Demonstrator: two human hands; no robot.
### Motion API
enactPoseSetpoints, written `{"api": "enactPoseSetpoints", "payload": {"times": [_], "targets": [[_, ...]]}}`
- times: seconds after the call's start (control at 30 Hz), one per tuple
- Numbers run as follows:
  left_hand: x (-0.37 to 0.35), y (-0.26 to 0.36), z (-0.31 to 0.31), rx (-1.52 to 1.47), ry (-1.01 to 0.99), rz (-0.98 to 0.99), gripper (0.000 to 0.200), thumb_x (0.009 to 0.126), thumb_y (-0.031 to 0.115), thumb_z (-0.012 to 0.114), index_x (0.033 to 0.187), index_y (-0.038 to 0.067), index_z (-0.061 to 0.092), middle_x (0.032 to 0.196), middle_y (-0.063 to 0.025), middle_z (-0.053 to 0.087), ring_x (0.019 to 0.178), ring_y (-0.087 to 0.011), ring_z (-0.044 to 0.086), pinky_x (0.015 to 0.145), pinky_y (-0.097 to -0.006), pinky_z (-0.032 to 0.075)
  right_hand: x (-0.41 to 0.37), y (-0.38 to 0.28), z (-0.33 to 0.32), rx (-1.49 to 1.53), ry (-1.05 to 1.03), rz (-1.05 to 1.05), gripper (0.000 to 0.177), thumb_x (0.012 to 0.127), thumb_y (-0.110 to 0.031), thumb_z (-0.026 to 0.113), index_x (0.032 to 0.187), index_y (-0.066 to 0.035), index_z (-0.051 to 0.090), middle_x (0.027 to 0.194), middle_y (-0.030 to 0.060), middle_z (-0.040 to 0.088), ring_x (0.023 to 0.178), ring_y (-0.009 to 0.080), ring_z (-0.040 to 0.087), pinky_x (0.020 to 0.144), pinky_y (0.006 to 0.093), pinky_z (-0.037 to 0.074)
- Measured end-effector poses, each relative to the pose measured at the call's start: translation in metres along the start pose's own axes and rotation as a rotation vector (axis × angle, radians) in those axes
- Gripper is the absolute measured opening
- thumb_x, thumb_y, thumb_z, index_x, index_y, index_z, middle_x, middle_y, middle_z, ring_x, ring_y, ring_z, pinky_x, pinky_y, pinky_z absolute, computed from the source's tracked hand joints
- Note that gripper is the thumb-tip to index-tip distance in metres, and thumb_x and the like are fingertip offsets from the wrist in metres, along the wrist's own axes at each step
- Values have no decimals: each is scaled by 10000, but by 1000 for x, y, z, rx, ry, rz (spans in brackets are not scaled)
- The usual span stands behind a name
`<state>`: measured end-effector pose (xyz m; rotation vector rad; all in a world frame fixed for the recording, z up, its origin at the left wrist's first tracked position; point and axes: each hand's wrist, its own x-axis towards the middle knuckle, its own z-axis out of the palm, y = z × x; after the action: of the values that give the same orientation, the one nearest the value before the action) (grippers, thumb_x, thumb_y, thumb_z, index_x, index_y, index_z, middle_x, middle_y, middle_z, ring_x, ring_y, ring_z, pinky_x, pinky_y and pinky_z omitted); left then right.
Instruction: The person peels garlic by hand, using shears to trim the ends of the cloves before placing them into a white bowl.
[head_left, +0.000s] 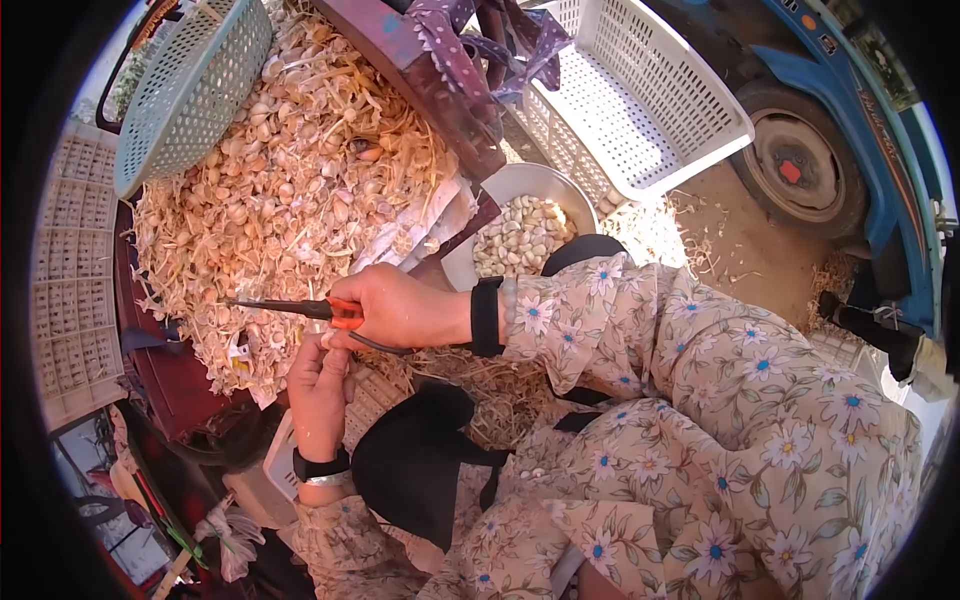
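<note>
My right hand [392, 306] grips a pair of scissors [290, 308] with orange handles, blades pointing left over the garlic heap. Just below it, my left hand [320, 385] is closed around a small garlic bulb [328, 341], held up against the scissor handles. Both wrists carry black bands, and both arms are in floral sleeves. The big heap of dried garlic bulbs and stalks [300, 170] lies just beyond my hands. A white bowl [500, 190] of trimmed garlic cloves sits to the right of the heap, near my right forearm.
A teal plastic basket [190, 90] leans on the heap at top left. A white crate [640, 100] stands at top right, another white crate [75, 270] at far left. A blue vehicle's wheel [800, 165] is at the right. Husks litter the ground.
</note>
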<state>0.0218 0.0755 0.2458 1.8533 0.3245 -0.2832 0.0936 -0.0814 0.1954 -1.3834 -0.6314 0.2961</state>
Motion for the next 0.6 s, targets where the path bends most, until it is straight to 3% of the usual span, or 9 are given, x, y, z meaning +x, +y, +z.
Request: {"api": "enactPoseSetpoints", "payload": {"times": [0.2, 0.37, 0.47, 0.6], "targets": [[-24, 4, 23, -246, 177, 116, 316, 861, 105, 563, 1146, 26, 452, 802, -21, 548, 521, -23, 411, 431, -141, 296, 0, -1, 3, 539, -214, 254, 136, 794, -94, 641, 808, 8, 553, 663, 50, 593, 582, 98, 584, 535, 213, 474], [-30, -3, 37, -277, 268, 221, 399, 876, 106, 536, 1248, 32, 410, 790, -24, 547, 504, -20, 392, 420, -140, 286, -3, -4, 4, 709, -211, 356, 182, 812, -167, 632, 815, -2, 555, 622, 44, 570, 528, 93, 550, 471, 220, 436], [-31, -7, 34, -380, 192, 236, 427, 873, 125, 546, 1263, 34, 401, 794, -33, 537, 501, -27, 388, 419, -144, 294, -3, -10, 0, 720, -239, 409, 195, 817, -188, 623, 819, -3, 561, 600, 37, 555, 495, 91, 520, 450, 222, 415], [-31, 3, 34, -603, 211, 121, 318, 873, 145, 550, 1159, 40, 460, 771, -56, 538, 482, -46, 399, 411, -156, 303, -2, -9, -2, 692, -290, 419, 190, 811, -182, 628, 822, -3, 568, 583, 28, 542, 480, 88, 507, 440, 222, 405]]}}
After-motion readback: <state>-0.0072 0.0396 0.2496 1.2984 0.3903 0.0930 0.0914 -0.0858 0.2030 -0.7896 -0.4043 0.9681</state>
